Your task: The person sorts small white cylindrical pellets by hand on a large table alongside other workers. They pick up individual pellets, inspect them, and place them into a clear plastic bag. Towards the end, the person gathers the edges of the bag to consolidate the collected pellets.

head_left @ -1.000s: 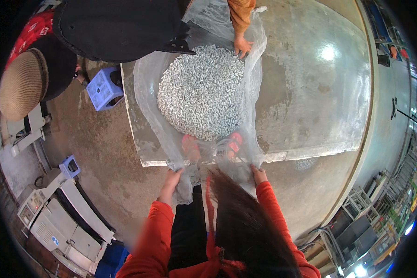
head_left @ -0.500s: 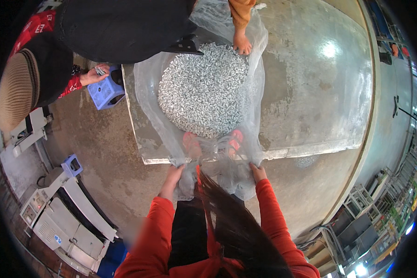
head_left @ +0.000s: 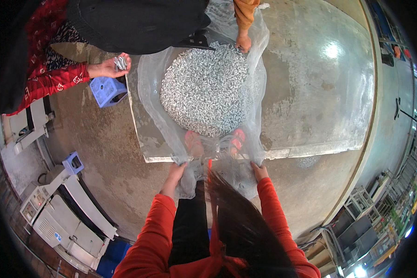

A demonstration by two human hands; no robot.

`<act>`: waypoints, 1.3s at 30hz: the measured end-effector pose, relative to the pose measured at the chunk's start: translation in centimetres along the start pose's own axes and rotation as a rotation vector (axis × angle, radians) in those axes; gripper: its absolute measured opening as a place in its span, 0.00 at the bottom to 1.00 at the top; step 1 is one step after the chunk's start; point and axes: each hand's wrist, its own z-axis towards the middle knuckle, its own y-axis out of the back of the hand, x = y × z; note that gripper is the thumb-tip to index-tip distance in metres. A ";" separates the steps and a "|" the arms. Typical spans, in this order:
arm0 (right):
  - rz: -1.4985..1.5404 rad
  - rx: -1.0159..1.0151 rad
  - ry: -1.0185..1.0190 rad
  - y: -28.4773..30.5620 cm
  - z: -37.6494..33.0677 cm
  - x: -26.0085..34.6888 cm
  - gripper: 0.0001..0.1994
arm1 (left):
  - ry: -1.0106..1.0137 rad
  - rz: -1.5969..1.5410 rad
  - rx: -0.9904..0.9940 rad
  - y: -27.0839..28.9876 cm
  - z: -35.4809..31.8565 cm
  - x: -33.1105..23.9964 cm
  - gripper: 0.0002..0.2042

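Observation:
A broad heap of small silver metal pieces (head_left: 206, 90) lies on a clear plastic sheet (head_left: 148, 88) spread over a concrete slab. My left hand (head_left: 176, 171) is closed on the sheet's near edge, left of my body. At the near right, my right hand (head_left: 259, 171) has its fingers closed on the same sheet. Between my hands the plastic hangs bunched, and two pink shoes (head_left: 236, 140) show through it. Across the heap, a co-worker's hand (head_left: 243, 42) in a brown sleeve is closed at the sheet's far right edge.
At the left, another person's hand (head_left: 111, 67) in a red sleeve holds several metal pieces. Below it stands a blue plastic stool (head_left: 107, 91); a smaller stool (head_left: 72, 163) is farther left, by a white machine (head_left: 65, 222). The concrete slab (head_left: 319, 92) extends right.
The red-sleeved hand has moved right and up with its metal pieces, and that person's hat has left the view. The brown-sleeved hand's fingers have curled in. My hands have barely moved.

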 end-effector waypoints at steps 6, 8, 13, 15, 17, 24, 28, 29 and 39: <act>-0.280 0.124 -0.010 0.3 1.1 -0.6 0.26 | -0.021 0.019 0.017 0.3 0.1 0.0 0.21; -0.407 0.072 0.001 0.4 0.8 -0.1 0.22 | -0.021 0.023 0.034 0.4 0.6 0.9 0.21; -0.624 -0.142 0.456 0.9 2.0 -2.7 0.13 | -0.068 0.021 0.063 0.3 1.9 3.4 0.21; -0.579 -0.239 0.561 0.4 0.6 -0.9 0.12 | -0.027 0.006 0.046 0.1 1.0 2.0 0.21; -0.528 -0.207 0.400 0.1 0.0 0.1 0.11 | -0.018 0.008 0.037 0.3 -0.2 0.1 0.22; -0.471 -0.238 0.281 -0.3 0.5 -1.3 0.16 | -0.007 0.062 -0.017 0.1 0.3 0.7 0.24; -0.406 -0.126 0.180 -0.7 -0.3 0.6 0.27 | -0.002 0.116 0.018 0.3 0.7 0.8 0.26; -0.411 -0.131 0.179 -0.5 -0.6 1.0 0.29 | -0.008 0.096 0.018 0.2 0.4 0.2 0.26; -0.618 -0.063 0.084 0.4 1.0 -0.9 0.21 | -0.084 0.005 0.060 -0.4 3.9 5.6 0.24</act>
